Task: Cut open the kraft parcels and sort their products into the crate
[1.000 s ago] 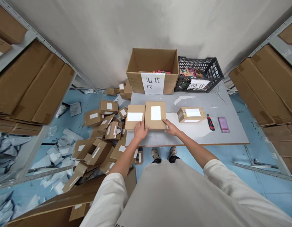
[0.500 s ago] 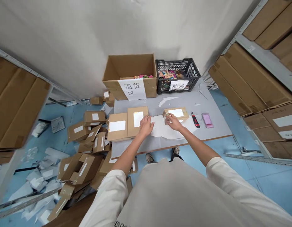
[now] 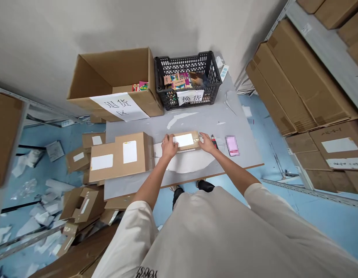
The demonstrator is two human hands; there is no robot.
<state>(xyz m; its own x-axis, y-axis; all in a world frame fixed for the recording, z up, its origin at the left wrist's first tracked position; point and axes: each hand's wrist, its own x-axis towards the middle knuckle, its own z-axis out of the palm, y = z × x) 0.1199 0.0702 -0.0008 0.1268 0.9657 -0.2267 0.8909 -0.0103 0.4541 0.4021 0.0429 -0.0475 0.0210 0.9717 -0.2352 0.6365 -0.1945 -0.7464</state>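
Observation:
A small taped cardboard parcel point(image 3: 187, 139) with a white label lies on the grey table point(image 3: 196, 119). My left hand point(image 3: 168, 145) grips its left end with fingers curled over the edge. My right hand point(image 3: 207, 142) holds its right end. Two larger flat cardboard boxes point(image 3: 121, 155), each with a white label, lie side by side at the table's left, apart from my hands. A white paper sheet point(image 3: 187, 162) lies under and in front of the parcel.
A red and black utility knife point(image 3: 214, 141) and a pink phone point(image 3: 232, 145) lie right of my right hand. An open carton point(image 3: 115, 83) with a paper sign and a black crate point(image 3: 187, 79) stand at the back. Boxes litter the floor at left; shelves flank both sides.
Both hands left the two large boxes and moved right onto the small parcel. The parcel now sits nearer the table's middle. The view has swung to the right.

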